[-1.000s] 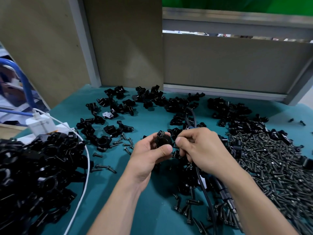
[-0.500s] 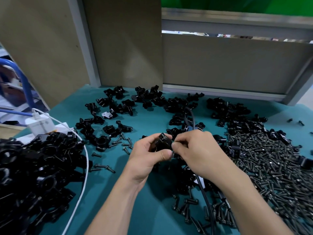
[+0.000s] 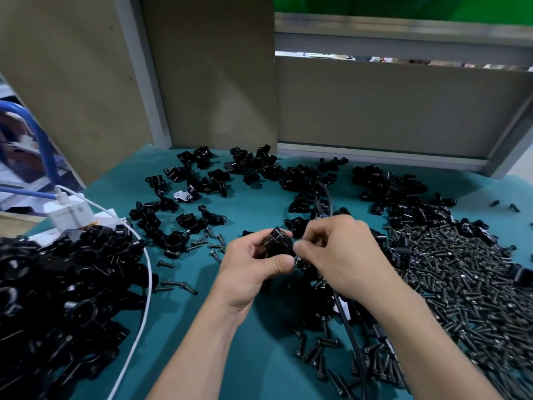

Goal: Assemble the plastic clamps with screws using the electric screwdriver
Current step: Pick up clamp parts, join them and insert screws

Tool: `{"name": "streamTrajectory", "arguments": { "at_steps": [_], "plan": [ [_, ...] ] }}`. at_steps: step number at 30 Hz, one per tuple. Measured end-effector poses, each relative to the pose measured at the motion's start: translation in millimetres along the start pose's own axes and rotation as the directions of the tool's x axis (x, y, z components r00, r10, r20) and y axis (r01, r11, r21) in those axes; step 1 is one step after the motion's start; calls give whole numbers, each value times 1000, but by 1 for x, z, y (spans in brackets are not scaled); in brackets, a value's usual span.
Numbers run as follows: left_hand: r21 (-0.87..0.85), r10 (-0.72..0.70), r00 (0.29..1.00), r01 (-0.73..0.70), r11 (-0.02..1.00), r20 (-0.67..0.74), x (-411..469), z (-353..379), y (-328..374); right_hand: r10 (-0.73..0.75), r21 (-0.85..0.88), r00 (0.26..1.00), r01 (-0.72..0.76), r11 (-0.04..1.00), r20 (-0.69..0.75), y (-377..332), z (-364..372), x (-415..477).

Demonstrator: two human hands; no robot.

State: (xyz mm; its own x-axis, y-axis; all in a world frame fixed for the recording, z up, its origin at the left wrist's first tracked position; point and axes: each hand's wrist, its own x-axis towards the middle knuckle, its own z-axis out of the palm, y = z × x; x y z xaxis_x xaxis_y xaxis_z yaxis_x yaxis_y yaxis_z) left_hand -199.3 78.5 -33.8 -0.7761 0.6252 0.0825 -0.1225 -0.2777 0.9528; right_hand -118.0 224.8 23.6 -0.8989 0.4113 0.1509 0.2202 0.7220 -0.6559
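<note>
Teal matting (image 3: pixel 259 206) covers the bench. Just above its middle the left hand (image 3: pixel 253 264) holds a black plastic clamp (image 3: pixel 277 243) clear of the mat, with the thumb laid across the front and the fingers curled behind. Only the clamp's top and part of its rounded body show.

The right hand (image 3: pixel 343 255) meets it from the right. Thumb and forefinger are pinched together against the clamp's edge and the other fingers are curled in. Whether a screw sits between those fingertips is too small and dark to tell.

A thin black cable (image 3: pixel 349 327) comes down from the scattered black clamp parts (image 3: pixel 202 180) at the back. It passes under the right hand and runs off the lower edge. What it leads to is hidden beneath the forearm.

On the right a broad pile of dark metal screws (image 3: pixel 461 284) spreads to the frame edge and is cut off there, with a few black parts half buried in it. On the left a heap of black ring-shaped clamps (image 3: pixel 57 298) is cut by the left and lower edges, and its pieces blur into one dark mass.

A white cord (image 3: pixel 147 284) leaves a white plug block (image 3: pixel 69 215), curves round the heap's right side and exits at the bottom. A few loose black screws (image 3: pixel 173 282) lie between the heap and the left hand. A blue hose (image 3: pixel 43 140) at the far left is partly out of frame.
</note>
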Motion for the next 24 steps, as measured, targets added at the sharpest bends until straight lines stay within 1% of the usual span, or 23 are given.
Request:
{"name": "streamTrajectory", "arguments": {
  "at_steps": [2, 6, 10, 14, 16, 18, 24],
  "plan": [
    [17, 10, 1000, -11, 1000, 4, -1, -1, 0, 19, -44, 1000, -18, 999, 21, 1, 3, 1],
    [36, 0, 1000, 0, 999, 6, -1, 0, -2, 12, -23, 995, -10, 1000, 103, 3, 1, 1],
    [32, -26, 1000, 26, 999, 3, 0, 4, -3, -14, -33, 994, 18, 999, 107, 5, -8, 1],
    [66, -28, 1000, 28, 997, 4, -1, 3, -3, 68, 11, 990, -70, 997, 125, 5, -5, 2],
    [91, -21, 1000, 21, 996, -2, -1, 2, -3, 85, -28, 989, -82, 996, 123, 4, 1, 2],
    [94, -28, 1000, 28, 995, -4, -1, 3, -3, 86, -85, 987, -75, 994, 139, 3, 2, 3],
    [60, -77, 997, 76, 995, 17, -3, 6, -3, 32, -145, 957, 10, 989, 289, 10, -12, 2]
  ]
}}
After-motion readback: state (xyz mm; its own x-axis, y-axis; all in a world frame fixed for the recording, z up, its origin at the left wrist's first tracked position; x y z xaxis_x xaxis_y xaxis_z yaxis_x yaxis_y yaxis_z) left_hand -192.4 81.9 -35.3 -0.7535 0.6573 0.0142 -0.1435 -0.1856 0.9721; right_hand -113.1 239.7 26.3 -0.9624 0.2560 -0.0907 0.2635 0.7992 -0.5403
